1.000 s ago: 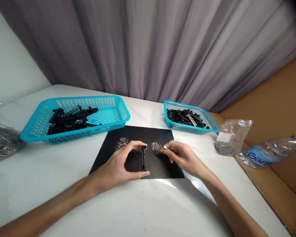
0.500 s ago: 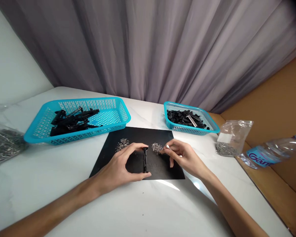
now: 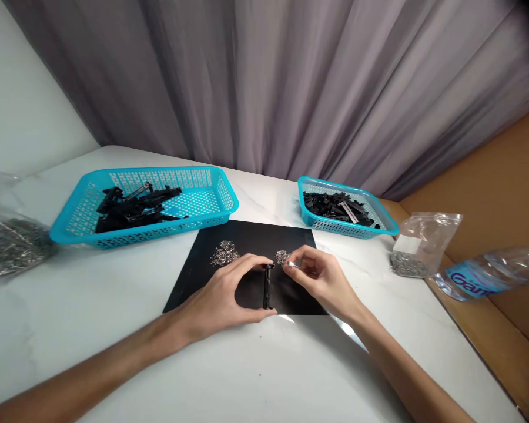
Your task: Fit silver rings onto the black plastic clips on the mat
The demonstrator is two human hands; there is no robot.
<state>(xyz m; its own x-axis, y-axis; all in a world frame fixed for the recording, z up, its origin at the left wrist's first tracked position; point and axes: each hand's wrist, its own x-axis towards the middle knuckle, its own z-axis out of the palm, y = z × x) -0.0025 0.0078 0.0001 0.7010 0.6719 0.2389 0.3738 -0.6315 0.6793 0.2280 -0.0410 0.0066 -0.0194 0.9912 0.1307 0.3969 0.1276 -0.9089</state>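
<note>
Between thumb and fingers, my left hand [image 3: 223,294] grips a narrow black plastic part [image 3: 268,288] by its two ends, above the black mat [image 3: 247,235]. Just right of the part, my right hand [image 3: 321,276] is closed in a pinch near its upper end; what the fingertips hold is too small to name. One heap of small metal pieces [image 3: 224,252] lies on the mat behind my left hand. Another small metal heap [image 3: 283,257] is next to my right fingertips, which partly cover it.
A blue basket [image 3: 229,202] with black parts stands at the back left, and a smaller blue basket [image 3: 306,218] of black parts at the back right. Bags of metal pieces [image 3: 13,244] [image 3: 409,261] lie at both sides. A plastic bottle [image 3: 476,276] lies far right.
My right hand has come closer to the black part, moving left off the right heap. The whole view has shifted slightly, and the left hand still holds the part.
</note>
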